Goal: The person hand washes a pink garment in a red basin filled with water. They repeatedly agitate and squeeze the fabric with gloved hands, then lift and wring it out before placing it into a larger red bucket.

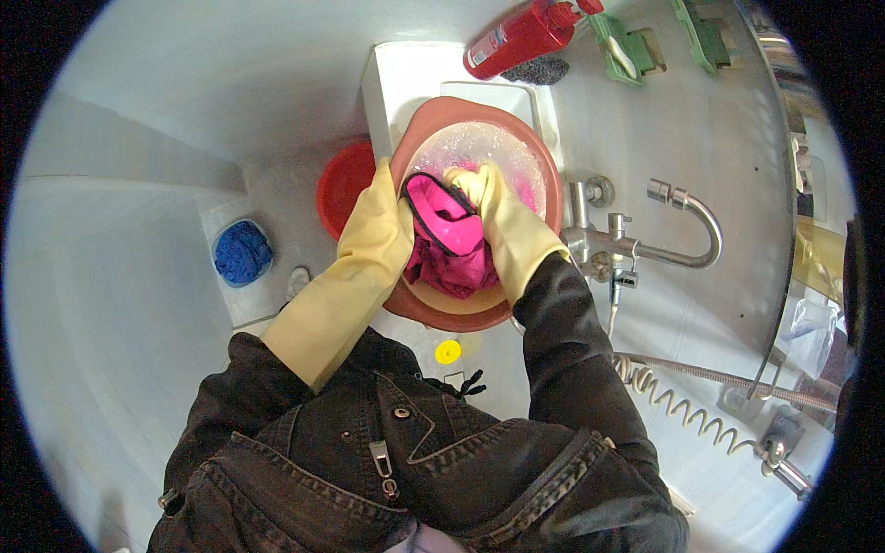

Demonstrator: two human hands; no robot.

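Note:
I wear long pale yellow rubber gloves on both hands. A reddish-brown plastic basin holds cloudy, foamy water. Over it, a bright pink cloth item with black edging is held up between my hands, its darker wet part hanging towards the basin. My left hand grips the left side of the cloth; its fingertips are partly hidden. At the upper right edge of the cloth, my right hand has its fingers curled on the black trim. More pink fabric shows in the water beside my right hand.
A white sink lies under the basin. Left of it stand a red basin and a small tub with blue cloth. A chrome faucet juts out at the right. A red pump bottle and green soap dishes are beyond.

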